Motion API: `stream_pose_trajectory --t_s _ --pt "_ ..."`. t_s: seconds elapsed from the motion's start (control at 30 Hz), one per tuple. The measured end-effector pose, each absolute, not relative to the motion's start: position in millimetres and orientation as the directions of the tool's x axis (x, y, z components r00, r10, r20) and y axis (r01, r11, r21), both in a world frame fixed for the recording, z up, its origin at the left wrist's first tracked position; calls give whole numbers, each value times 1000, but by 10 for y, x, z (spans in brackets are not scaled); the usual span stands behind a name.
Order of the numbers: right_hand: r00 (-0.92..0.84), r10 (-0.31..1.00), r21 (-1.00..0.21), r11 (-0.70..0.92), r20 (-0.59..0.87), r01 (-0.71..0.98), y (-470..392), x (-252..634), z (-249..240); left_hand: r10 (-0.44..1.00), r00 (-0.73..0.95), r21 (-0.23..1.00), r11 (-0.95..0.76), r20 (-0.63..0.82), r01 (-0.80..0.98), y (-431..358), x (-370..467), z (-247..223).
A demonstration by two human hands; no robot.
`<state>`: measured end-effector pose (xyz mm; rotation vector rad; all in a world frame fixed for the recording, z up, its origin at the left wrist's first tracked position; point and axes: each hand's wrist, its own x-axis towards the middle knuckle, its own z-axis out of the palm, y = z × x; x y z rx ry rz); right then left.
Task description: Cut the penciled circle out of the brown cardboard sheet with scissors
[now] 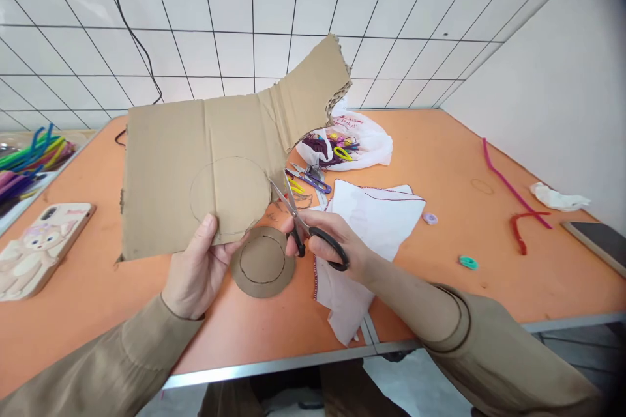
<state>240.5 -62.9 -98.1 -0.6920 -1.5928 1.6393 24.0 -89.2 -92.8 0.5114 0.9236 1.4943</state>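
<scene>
Two bare hands above an orange tabletop (440,241); left hand (195,277) pinches the lower edge of a brown, irregular corrugated-cardboard sheet (163,163), thumb in front, likely to steady it; right hand (332,238) grips silver-bladed, black-handled scissors (299,220) by the loops, blades parted at the sheet's right edge, apparently angled to follow the thin drawn circle (229,199); flat brown cardboard disc (263,260) lies on the near side; white, dark-red-stitched cloth (379,215) lies to its right.
</scene>
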Motion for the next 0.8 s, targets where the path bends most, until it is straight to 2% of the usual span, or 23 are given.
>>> stream_pose_trajectory --t_s 0.17,0.53,0.8 --pt "-594 800 -993 14 83 -120 -634 2404 -958 967 -183 799 34 -179 -601 -893 223 -910" --pt "-576 805 -980 36 145 -195 -631 2410 -968 975 -136 800 62 -178 -597 -907 234 -926" --pt "-555 821 -982 37 136 -186 -633 2393 -1009 963 -150 796 92 -224 -598 -903 271 -927"
